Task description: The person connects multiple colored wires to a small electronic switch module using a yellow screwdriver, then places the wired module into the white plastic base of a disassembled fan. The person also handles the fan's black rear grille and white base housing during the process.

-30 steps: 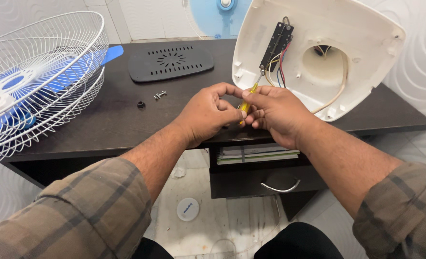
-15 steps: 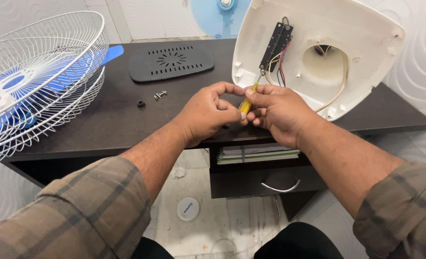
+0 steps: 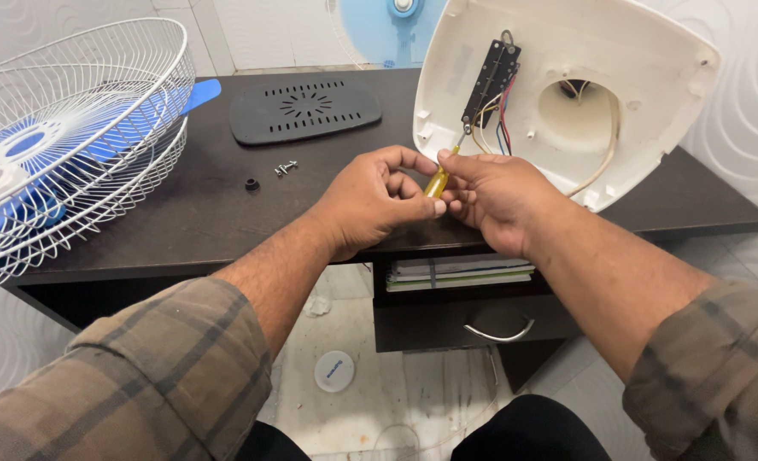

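A white fan base housing [image 3: 643, 77] stands tilted on its edge on the dark desk [image 3: 182, 222], its open underside facing me. Inside it is a black switch board [image 3: 491, 78] with coloured wires [image 3: 494, 128]. Both hands meet in front of it around a yellow-handled screwdriver [image 3: 437, 181]. Its metal tip reaches up to the lower end of the switch board. My right hand [image 3: 498, 201] grips the handle. My left hand [image 3: 374, 201] pinches the handle from the left side.
A white wire fan guard with blue blades [image 3: 63, 145] lies at the desk's left end. A dark vented cover plate [image 3: 304, 109] lies at the back. Small screws [image 3: 286, 167] and a black cap [image 3: 251, 183] lie loose nearby. Books sit on a shelf [image 3: 460, 271] under the desk, above a drawer.
Both hands stay on the screwdriver with only slight finger shifts. The housing and the parts on the desk have not moved.
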